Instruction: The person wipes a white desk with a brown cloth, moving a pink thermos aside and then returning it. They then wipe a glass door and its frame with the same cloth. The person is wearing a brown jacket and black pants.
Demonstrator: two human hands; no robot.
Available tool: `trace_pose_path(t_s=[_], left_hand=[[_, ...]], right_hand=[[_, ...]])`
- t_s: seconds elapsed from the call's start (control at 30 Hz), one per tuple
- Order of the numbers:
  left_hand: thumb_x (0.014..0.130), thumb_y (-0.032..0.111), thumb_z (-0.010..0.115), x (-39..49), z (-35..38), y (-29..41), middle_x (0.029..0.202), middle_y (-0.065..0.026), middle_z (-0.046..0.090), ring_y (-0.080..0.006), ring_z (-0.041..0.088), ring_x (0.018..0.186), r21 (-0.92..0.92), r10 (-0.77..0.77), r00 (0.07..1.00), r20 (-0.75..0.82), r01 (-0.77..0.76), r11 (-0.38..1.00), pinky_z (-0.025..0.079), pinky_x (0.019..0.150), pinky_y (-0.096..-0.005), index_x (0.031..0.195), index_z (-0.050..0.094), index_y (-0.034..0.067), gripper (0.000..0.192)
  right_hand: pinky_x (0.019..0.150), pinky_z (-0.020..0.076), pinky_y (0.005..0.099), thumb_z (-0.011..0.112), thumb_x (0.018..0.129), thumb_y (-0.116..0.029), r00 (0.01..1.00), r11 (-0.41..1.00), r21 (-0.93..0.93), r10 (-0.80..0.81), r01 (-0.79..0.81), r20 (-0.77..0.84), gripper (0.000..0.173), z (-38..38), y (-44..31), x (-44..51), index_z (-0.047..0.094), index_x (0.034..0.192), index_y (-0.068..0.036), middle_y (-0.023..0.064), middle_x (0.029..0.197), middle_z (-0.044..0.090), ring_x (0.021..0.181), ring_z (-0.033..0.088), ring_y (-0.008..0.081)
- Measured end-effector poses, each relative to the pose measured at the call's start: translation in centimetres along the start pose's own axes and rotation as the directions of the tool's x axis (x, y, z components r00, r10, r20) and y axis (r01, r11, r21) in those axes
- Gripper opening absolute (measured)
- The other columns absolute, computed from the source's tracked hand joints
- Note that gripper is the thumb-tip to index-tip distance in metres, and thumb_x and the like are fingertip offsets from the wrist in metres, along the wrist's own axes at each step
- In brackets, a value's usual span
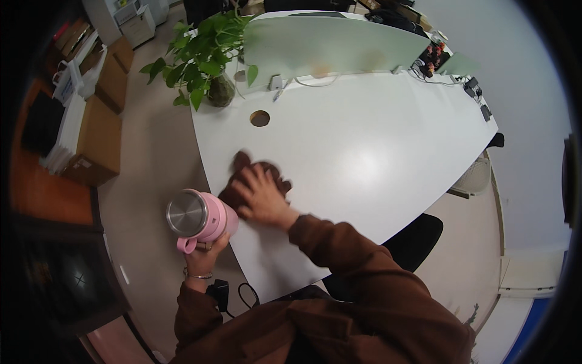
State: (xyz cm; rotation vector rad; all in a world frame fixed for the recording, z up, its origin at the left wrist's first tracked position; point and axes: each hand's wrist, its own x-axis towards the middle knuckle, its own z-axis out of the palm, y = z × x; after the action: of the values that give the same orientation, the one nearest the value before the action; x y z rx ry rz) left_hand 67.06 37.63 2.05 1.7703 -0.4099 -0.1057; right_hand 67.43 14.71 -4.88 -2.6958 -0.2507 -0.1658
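Observation:
My left hand (204, 255) grips a pink insulated bottle (220, 218) with a steel-topped lid and a pink carrying loop. It holds the bottle off the table, just past the left edge. My right hand (263, 195) lies spread on a dark brown cloth (236, 182), blurred by motion, and presses it against the white tabletop (336, 150). The cloth is bunched and sticks out around my fingers. Whether those fingers pinch any of it cannot be made out.
A leafy plant in a glass vase (221, 91) stands at the far left corner. Behind the table runs a frosted divider (336, 48). A round cable hole (260, 118) and a pen (280, 92) are nearby. Cardboard boxes (97, 141) line the left; a black chair (416, 241) sits right.

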Motion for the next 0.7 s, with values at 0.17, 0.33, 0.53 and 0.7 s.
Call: trace_pose_path(t_s=[0.17, 0.33, 0.53, 0.7], left_hand=[[0.074, 0.001, 0.080, 2.2, 1.7, 0.9, 0.096, -0.0062, 0.066, -0.0148, 0.064, 0.077, -0.032, 0.023, 0.997, 0.071, -0.021, 0.999, 0.055, 0.067, -0.0283, 0.109, 0.059, 0.000, 0.041], [0.072, 0.005, 0.083, 5.2, 4.6, 0.4, 0.104, -0.0074, 0.065, -0.0161, 0.064, 0.089, -0.148, 0.064, 0.992, 0.107, -0.048, 0.988, 0.054, 0.078, -0.0336, 0.112, 0.060, 0.001, 0.046], [0.068, 0.008, 0.085, 8.8, 7.4, 0.6, 0.107, -0.0072, 0.065, -0.0167, 0.063, 0.095, -0.155, 0.059, 0.986, 0.153, -0.035, 0.987, 0.053, 0.083, -0.0341, 0.115, 0.056, 0.001, 0.055], [0.068, 0.006, 0.085, 11.6, 11.9, 0.0, 0.109, -0.0065, 0.063, -0.0157, 0.062, 0.094, -0.236, 0.028, 0.983, 0.183, 0.016, 0.972, 0.053, 0.082, -0.0317, 0.123, 0.049, 0.002, 0.065]], right_hand=[[0.110, 0.0264, 0.0612, 0.067, 0.079, -0.044, 0.955, 0.966, 0.033, -0.257, 0.255, 0.149, 0.066, -0.9, -1.0, -7.4, 0.050, 0.138, -0.019, 0.0177, 0.150, 0.035, 0.142, 0.025, 0.0406], [0.102, 0.0333, 0.0565, 0.072, 0.072, -0.036, 0.977, 0.961, -0.215, 0.139, -0.172, -0.159, 0.059, -7.0, 9.0, -12.4, 0.056, 0.126, -0.019, 0.0066, 0.135, 0.047, 0.130, 0.038, 0.0316], [0.108, 0.0232, 0.0662, 0.061, 0.084, -0.041, 0.775, 0.717, -0.300, 0.606, -0.629, -0.179, 0.066, -8.6, 12.3, -16.2, 0.043, 0.144, -0.021, 0.0151, 0.154, 0.031, 0.139, 0.026, 0.0417], [0.096, 0.0347, 0.0624, 0.063, 0.079, -0.021, 0.986, 0.945, -0.286, 0.166, -0.160, -0.002, 0.057, -4.2, 2.9, -16.3, 0.051, 0.136, -0.018, 0.0153, 0.146, 0.039, 0.131, 0.035, 0.0428]])
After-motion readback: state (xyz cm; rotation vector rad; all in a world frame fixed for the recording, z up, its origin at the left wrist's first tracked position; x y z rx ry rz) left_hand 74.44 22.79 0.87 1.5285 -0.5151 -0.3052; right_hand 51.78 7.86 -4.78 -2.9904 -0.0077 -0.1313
